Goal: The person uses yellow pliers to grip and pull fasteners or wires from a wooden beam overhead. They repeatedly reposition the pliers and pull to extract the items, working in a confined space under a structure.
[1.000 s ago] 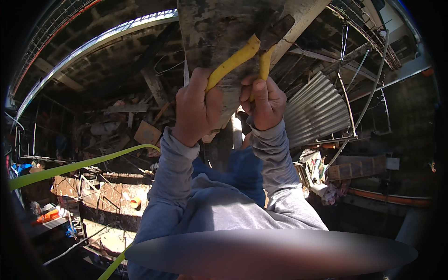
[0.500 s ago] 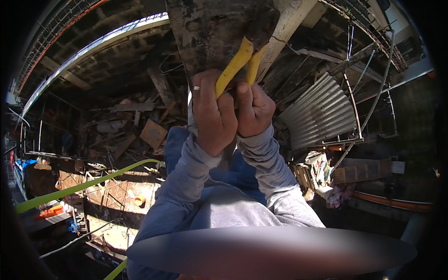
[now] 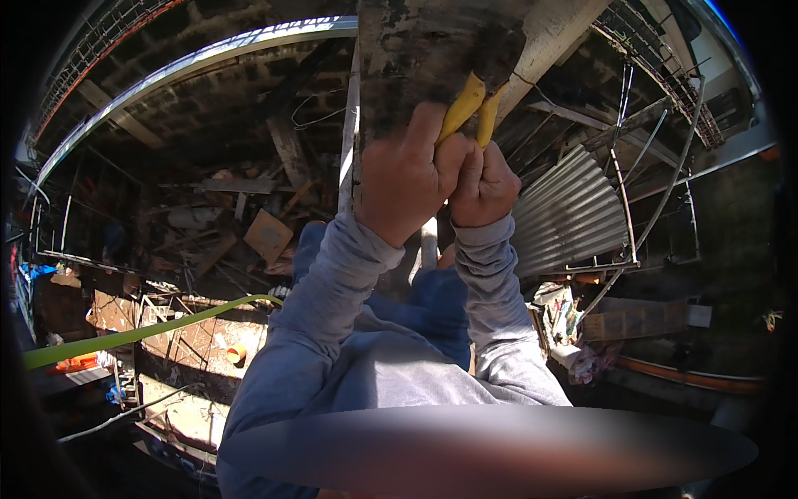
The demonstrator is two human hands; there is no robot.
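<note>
Yellow-handled pliers [image 3: 463, 106] lean against a dark, stained wooden board [image 3: 407, 50] in front of me. Their head is lost in shadow at the board's right side, so the jaws cannot be made out. My left hand [image 3: 406, 179] is closed around the left handle. Curled fingers of my right hand [image 3: 486, 185] grip the lower end of the right handle. Both hands are close together, knuckles nearly touching, and the handle ends are hidden in them. Grey sleeves cover both forearms.
A pale wooden beam [image 3: 553, 41] slants beside the board. Right of my hands stands a corrugated metal sheet [image 3: 573, 212]. Scrap wood [image 3: 268, 235] lies below on the left. A yellow-green strap [image 3: 158, 328] crosses at lower left, and thin metal rods [image 3: 628, 166] rise at right.
The board, pliers and both hands sit further right in the picture. My hands have come higher up the handles, leaving less yellow showing.
</note>
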